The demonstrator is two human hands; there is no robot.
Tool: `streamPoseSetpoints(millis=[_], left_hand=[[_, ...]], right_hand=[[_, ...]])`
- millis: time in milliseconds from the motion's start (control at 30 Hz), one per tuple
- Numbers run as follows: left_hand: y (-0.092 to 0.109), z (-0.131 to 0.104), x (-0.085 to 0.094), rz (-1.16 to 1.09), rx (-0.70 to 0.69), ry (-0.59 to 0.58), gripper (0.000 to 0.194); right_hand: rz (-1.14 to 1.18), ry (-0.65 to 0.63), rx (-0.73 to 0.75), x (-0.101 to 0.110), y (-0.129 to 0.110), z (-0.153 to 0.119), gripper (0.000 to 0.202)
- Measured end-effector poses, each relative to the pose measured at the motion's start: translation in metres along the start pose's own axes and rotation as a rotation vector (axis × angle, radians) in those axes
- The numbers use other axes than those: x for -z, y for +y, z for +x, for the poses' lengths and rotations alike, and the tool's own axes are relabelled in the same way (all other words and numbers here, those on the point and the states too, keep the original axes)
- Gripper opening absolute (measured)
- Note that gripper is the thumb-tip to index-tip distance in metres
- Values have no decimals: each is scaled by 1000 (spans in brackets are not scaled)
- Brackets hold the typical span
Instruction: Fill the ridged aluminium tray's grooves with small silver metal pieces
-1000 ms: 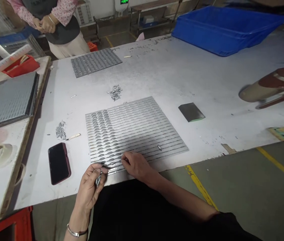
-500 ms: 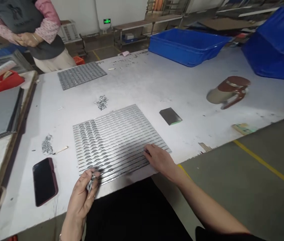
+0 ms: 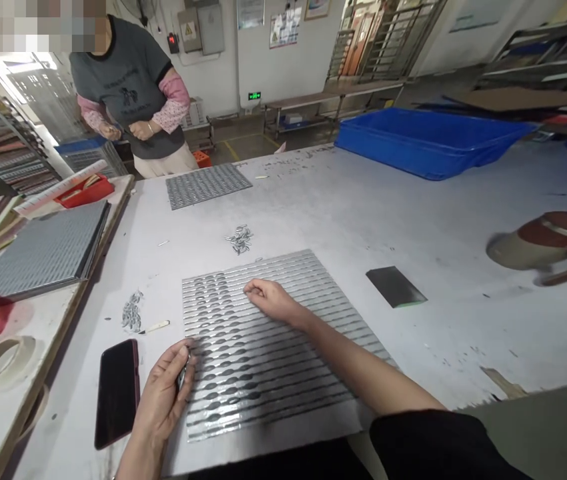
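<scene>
A silvery ribbed sheet (image 3: 313,320) lies on the table before me, with several columns of dark leaf-shaped pieces (image 3: 213,313) along its left part. My left hand (image 3: 171,380) is at the sheet's left edge, fingers curled round a few small grey leaf-shaped pieces (image 3: 182,377). Over the upper middle of the sheet, just right of those columns, my right hand (image 3: 273,300) has its fingertips pinched together; whatever is between them is too small to make out. Loose leaf-shaped pieces form one pile (image 3: 240,239) beyond the sheet and another pile (image 3: 132,312) to its left.
A phone (image 3: 117,393) and a thin pale stick (image 3: 156,327) lie left. Right are a dark flat block (image 3: 396,287) and a brown-lidded mug (image 3: 553,240). Behind stand a blue tub (image 3: 413,150) and another patterned sheet (image 3: 208,185). A person (image 3: 133,100) stands across the table.
My right hand has moved from the sheet's lower right to its upper middle, near the filled columns. My left hand stays by the left edge. The view has tilted up and turned left.
</scene>
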State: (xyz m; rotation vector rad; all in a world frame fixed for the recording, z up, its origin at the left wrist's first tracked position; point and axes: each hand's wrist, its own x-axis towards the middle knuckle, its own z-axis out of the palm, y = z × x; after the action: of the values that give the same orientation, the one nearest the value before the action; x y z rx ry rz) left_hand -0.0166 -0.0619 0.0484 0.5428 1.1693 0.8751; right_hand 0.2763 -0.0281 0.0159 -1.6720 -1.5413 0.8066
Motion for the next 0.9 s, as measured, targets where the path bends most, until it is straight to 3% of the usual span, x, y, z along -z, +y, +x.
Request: streamPoseSetpoints(millis=[67, 167, 367, 667, 800, 900], left_hand=[[6, 10, -3, -7, -24, 29, 37], [14, 25, -11, -37, -57, 0, 24], [27, 51, -30, -89, 3, -55, 25], [39, 82, -58, -96, 47, -98, 12], [40, 93, -71, -64, 59, -146, 14], [36, 101, -81, -42, 60, -164, 15]], right_hand=[[-137, -12, 13, -6, 1, 28, 24], [-287, -45, 35, -8, 2, 63, 18], [-347, -205, 123, -7, 3, 108, 18], [-348, -271, 74, -4, 6, 131, 11], [-332, -211, 37, -2, 6, 135, 16], [-263, -139, 57, -3, 0, 117, 15]])
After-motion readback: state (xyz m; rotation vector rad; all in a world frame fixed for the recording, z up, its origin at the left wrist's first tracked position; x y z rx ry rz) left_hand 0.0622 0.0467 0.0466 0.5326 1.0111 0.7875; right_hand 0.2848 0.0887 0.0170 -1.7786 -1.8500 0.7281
